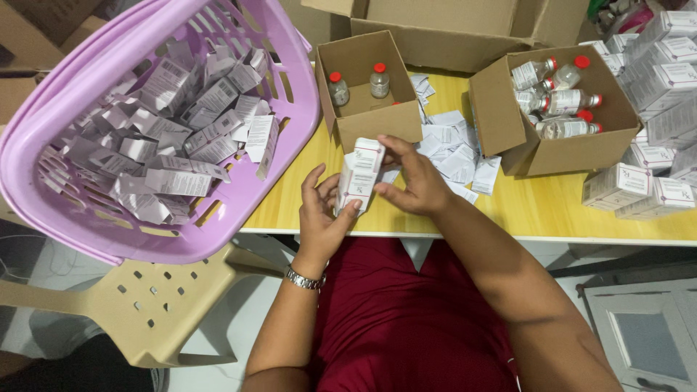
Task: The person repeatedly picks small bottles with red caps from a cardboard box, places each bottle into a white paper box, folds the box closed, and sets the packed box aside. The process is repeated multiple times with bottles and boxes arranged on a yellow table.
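Note:
A small white carton with red print stands upright between both my hands above the near edge of the yellow table. My left hand grips its lower end, thumb on the front. My right hand holds its upper right side, fingers curled over the top flap. A silver watch sits on my left wrist.
A lilac plastic basket full of flat cartons rests on a beige chair at left. Two brown boxes, the middle box and the right box, hold red-capped vials. Folded leaflets lie between them. Packed white cartons are stacked at right.

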